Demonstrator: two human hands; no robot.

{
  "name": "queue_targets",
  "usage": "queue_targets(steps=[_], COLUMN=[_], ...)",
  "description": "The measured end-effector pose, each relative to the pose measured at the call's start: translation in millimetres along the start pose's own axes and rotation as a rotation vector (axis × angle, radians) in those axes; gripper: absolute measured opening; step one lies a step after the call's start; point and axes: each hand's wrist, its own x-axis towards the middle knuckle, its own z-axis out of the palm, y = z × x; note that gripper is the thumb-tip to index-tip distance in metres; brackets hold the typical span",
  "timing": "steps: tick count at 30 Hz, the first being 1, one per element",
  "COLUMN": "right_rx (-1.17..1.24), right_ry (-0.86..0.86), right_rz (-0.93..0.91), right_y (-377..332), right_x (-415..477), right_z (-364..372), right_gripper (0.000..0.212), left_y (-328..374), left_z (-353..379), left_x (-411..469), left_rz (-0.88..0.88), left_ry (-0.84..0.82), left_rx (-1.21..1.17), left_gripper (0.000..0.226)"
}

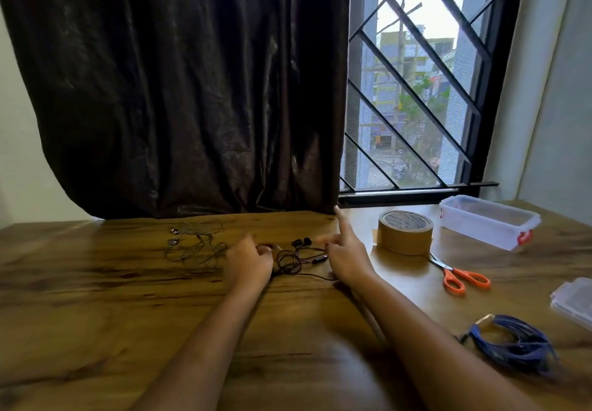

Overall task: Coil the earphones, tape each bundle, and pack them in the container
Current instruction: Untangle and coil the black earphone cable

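Black earphones point(290, 261) lie loosely tangled on the wooden table point(96, 298), their two buds at the far side. My left hand point(248, 260) has its fingers curled and grips the cable at the tangle's left. My right hand point(344, 253) pinches the cable at the right, with its index finger pointing straight up. Grey earphones point(195, 244) lie uncoiled to the left. A coiled blue earphone bundle point(515, 346) lies at the near right. The clear plastic container point(487, 221) stands open at the far right.
A roll of brown tape point(405, 233) stands beside my right hand, with orange-handled scissors point(461, 277) in front of it. A clear lid point(573, 298) lies at the right edge. A dark curtain point(192, 90) and a barred window stand behind the table.
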Motion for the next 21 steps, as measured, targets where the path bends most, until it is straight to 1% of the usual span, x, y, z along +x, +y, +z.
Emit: queue_targets(steps=[1,2,3,4,7,9,10,12,13,15,16,18,19,21], right_rx=[-0.077,-0.216,-0.362,-0.473,-0.626,-0.784,-0.796,-0.688,-0.587,-0.272,-0.088,0.208,0.304,0.398], right_ry=[0.005,0.012,0.011,0.004,-0.048,-0.062,-0.053,-0.041,-0.044,-0.09,-0.136,-0.266,-0.339,-0.457], right_rz=[-0.02,-0.051,-0.073,-0.074,-0.03,-0.067,-0.084,-0.091,-0.095,-0.1,-0.103,-0.101,-0.099,-0.093], right_y=[1,3,4,5,5,4,6,7,6,-1,-7,-21,-26,-30], right_x=[0,1,0,0,-2,-2,0,0,0,-2,-5,-11,-14,-16], right_z=[0,0,0,-1,-2,0,1,2,2,1,0,0,0,-2], right_gripper=[0.064,0.052,0.041,0.034,0.032,0.025,0.02,0.016,0.02,0.028,0.027,0.023,0.024,0.027], left_y=[0,1,1,1,4,6,7,9,9,7,4,1,1,2], left_z=[-3,-7,-10,-12,-14,-10,-7,-1,1,4,5,6,7,6], left_x=[-2,-3,-3,-3,-7,-10,-12,-16,-17,-16,-15,-12,-12,-13], left_rz=[0.032,0.065,0.093,0.122,0.313,0.477,0.54,0.622,0.651,0.664,0.653,0.621,0.599,0.508], left_ry=[0.007,0.027,0.052,0.068,0.132,0.094,0.049,-0.053,-0.097,-0.151,-0.149,-0.103,-0.097,-0.156], left_rx=[0.109,0.191,0.256,0.294,0.299,0.275,0.263,0.275,0.305,0.347,0.332,0.212,0.108,-0.188], left_gripper=[0.036,0.036,0.039,0.043,0.052,0.046,0.039,0.025,0.022,0.02,0.024,0.046,0.059,0.083])
